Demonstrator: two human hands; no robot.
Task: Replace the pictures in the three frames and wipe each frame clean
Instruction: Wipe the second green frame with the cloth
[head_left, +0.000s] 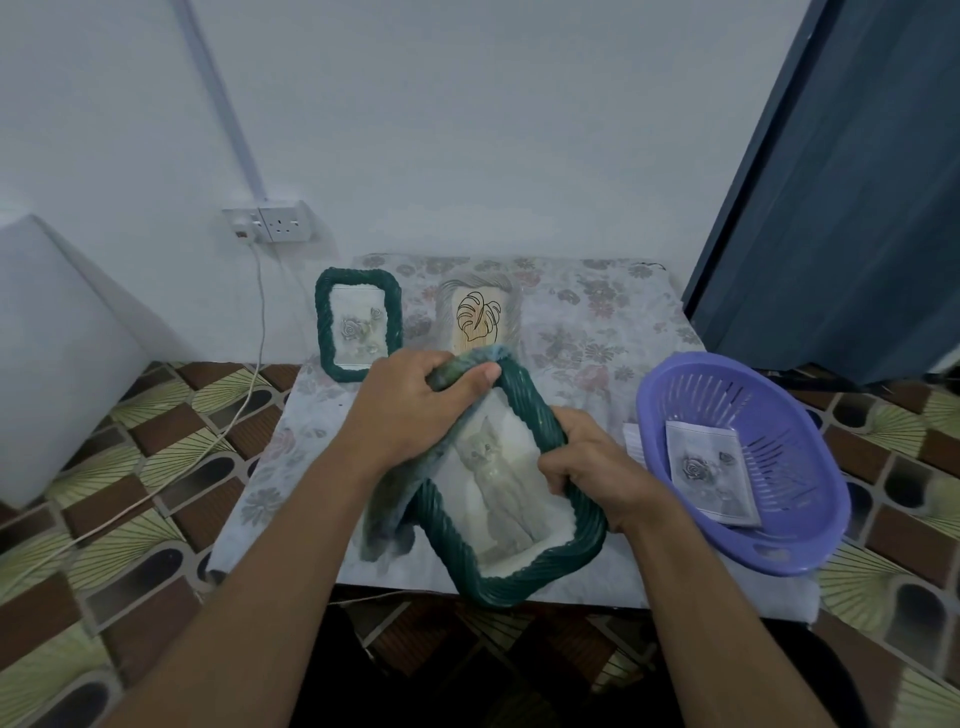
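Note:
A dark green rope-patterned frame with a cat picture is tilted up over the table's near edge. My right hand grips its right side. My left hand holds a grey-blue cloth wrapped over the frame's top left corner, and the cloth hangs down the left side. A second green frame with a rose picture stands at the back left. A grey frame with a leaf drawing stands at the back centre.
A purple plastic basket sits at the table's right edge with a rose print inside. The low table carries a floral cloth. A wall socket with a cable is at the left, and a dark curtain hangs at the right.

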